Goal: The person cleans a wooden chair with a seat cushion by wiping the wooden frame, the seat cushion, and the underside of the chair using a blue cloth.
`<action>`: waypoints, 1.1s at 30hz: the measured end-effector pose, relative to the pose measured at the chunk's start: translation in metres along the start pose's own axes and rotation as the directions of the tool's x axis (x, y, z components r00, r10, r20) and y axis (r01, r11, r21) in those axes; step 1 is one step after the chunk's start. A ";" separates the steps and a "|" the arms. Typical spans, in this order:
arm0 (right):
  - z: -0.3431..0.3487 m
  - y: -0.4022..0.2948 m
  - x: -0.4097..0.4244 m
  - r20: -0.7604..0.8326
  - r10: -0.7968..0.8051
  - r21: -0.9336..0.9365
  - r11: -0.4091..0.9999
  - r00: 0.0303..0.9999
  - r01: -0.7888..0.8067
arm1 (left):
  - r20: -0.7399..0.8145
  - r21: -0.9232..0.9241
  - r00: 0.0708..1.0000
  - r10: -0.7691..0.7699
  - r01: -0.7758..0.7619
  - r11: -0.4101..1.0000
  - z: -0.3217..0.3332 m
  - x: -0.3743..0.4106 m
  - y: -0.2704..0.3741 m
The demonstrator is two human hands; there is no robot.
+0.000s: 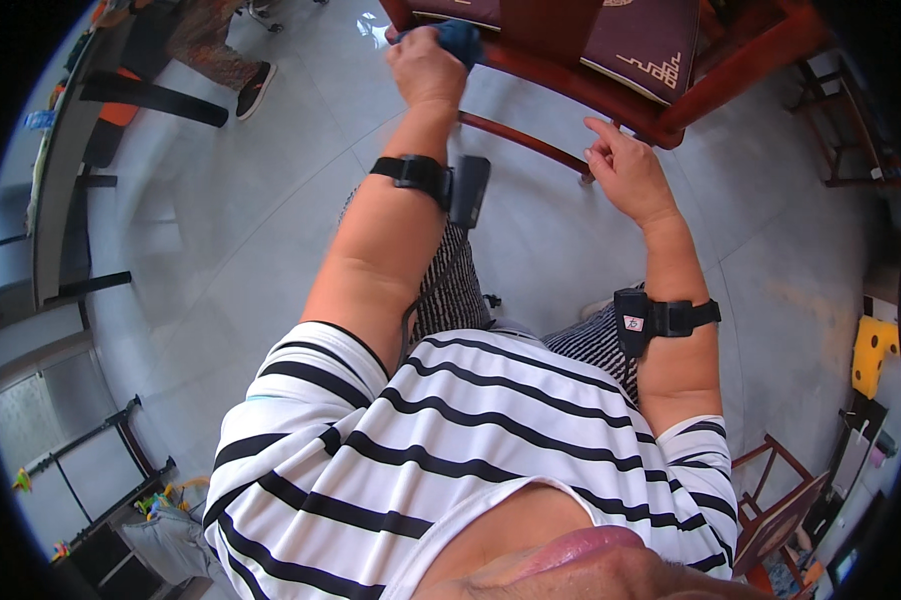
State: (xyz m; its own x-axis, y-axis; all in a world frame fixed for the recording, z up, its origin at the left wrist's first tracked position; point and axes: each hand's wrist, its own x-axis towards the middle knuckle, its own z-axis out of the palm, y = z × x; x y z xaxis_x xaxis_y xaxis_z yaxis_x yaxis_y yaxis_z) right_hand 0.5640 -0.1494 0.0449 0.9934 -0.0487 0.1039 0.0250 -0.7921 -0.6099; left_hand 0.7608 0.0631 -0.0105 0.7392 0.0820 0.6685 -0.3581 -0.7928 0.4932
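My left hand (pixel 426 69) grips a crumpled dark blue cloth (pixel 459 42) against the near left part of a reddish-brown wooden chair (pixel 540 79). On the chair's seat lies a dark purple cushion (pixel 638 49) with a pale gold fretwork corner pattern. Just below the chair's near right corner, my right hand (pixel 630 172) hangs in the air holding nothing. Its index finger points toward the frame while the other fingers curl loosely. A thin curved stretcher (pixel 525 140) runs low between the chair's legs.
A long table (pixel 67 157) with dark legs stands at the left. Another person's leg and black shoe (pixel 255 90) are at the upper left. Wooden chairs stand at the upper right (pixel 844 124) and lower right (pixel 777 517). A cable (pixel 439 289) runs along my left arm.
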 end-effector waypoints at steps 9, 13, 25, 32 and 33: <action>-0.004 0.001 -0.002 0.066 0.017 -0.068 0.998 0.998 -0.012 | -0.062 -0.758 0.739 -0.671 0.402 0.513 0.003 0.035 -0.020; -0.006 -0.001 -0.003 0.117 0.040 -0.066 0.997 0.992 -0.032 | 0.069 -0.773 0.863 -0.500 0.363 0.520 0.019 0.051 -0.070; -0.005 0.007 -0.008 0.124 0.009 -0.095 0.995 0.992 0.002 | 0.107 -0.514 0.855 -0.508 0.485 0.708 0.020 0.045 -0.064; -0.007 0.009 -0.012 0.129 -0.020 -0.104 0.994 0.991 0.033 | -0.018 -0.285 0.961 -0.277 0.261 0.922 0.018 -0.007 0.031; -0.008 0.009 -0.012 0.136 -0.026 -0.117 0.992 0.990 0.042 | 0.097 -0.238 0.978 -0.184 0.202 0.950 0.017 -0.014 0.039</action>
State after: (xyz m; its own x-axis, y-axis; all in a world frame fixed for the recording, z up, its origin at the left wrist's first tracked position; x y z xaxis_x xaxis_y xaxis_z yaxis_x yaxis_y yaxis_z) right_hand 0.5511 -0.1611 0.0443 0.9984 0.0548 0.0119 0.0532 -0.8591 -0.5090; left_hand 0.7463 0.0211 -0.0096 0.8441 0.1679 0.5093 -0.3263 -0.5928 0.7363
